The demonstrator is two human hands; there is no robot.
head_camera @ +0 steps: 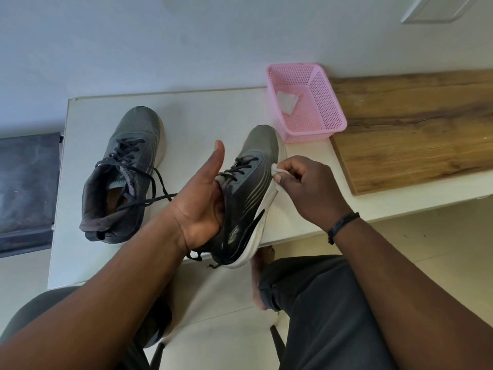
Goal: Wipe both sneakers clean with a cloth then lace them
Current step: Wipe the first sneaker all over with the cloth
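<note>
At the bottom of the frame, two forearms and the knees of a seated person are seen, reaching up toward the middle. Just above them, at centre, one sneaker [248,198] is held up off the table [80,236] by the left hand [202,204], whose fingers are curled into the shoe's opening with the thumb raised free. Its long axis runs from lower centre toward the upper right, toe pointing up and away, white sole turned to the right of the frame. Against that sole's edge, right of centre, a small white cloth [277,172] is pinched in the right hand [306,188] — fingers bunched tightly round it.

The wiping is judged to be in progress on this shoe; how clean it is cannot be told. Its laces appear threaded but slack, ends dangling below the heel.

Further up, left of centre, the second sneaker [125,177] lies on the table, toe toward the top of the frame, heel toward the viewer, laces loose and trailing to the right. Whether it has been wiped cannot be told. Lacing of both seems left to do.

Beyond, in the upper right, a pink basket [328,113] stands on the table — a white scrap inside — beside a wooden board [413,124].
</note>
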